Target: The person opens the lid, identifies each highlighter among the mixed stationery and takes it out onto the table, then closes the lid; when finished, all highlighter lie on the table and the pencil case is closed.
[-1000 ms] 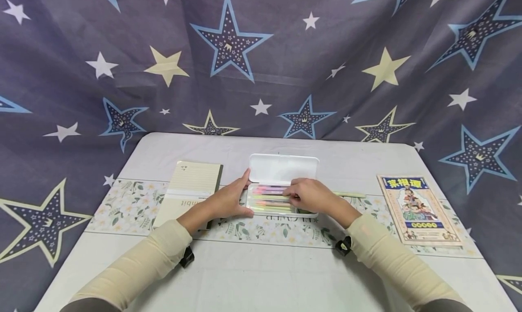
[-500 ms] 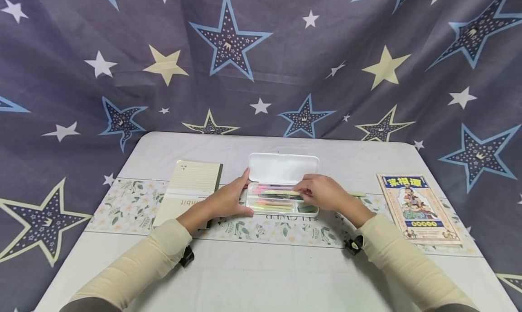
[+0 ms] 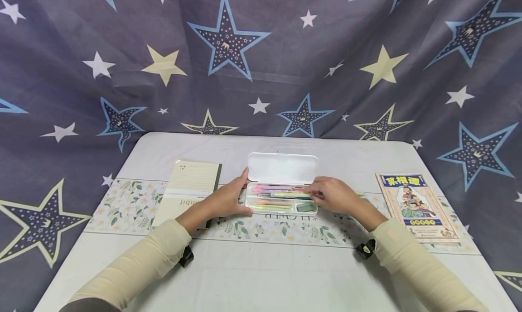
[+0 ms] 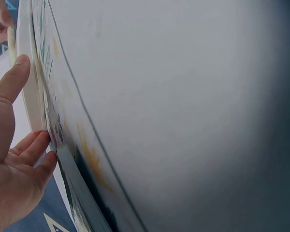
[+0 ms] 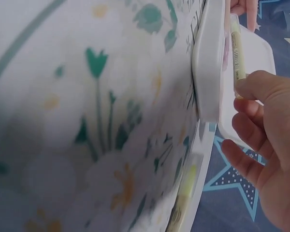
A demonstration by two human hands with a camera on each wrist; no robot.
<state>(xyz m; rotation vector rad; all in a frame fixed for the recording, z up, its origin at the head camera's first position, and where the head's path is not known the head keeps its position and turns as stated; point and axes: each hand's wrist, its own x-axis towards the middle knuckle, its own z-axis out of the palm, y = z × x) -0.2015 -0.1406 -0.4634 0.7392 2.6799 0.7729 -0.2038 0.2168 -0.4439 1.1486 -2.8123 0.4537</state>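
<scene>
A white pencil case lies with its lid raised, several coloured pens and a green block inside. My left hand holds the case's left end, thumb at the front wall and fingers toward the back; the left wrist view shows the thumb against the wall. My right hand pinches one end of a pale yellow pen between thumb and forefinger, above the case's right half. In the right wrist view the other fingers are loosely bent beside the case.
A second pale pen lies on the table right of the case, partly hidden by my right hand in the head view. A notebook lies at left, an illustrated book at right. A starry curtain hangs behind the table.
My right hand has moved right across the case, and the pale yellow pen now shows in its grip. The green block has come into view. My left hand stays at the case.
</scene>
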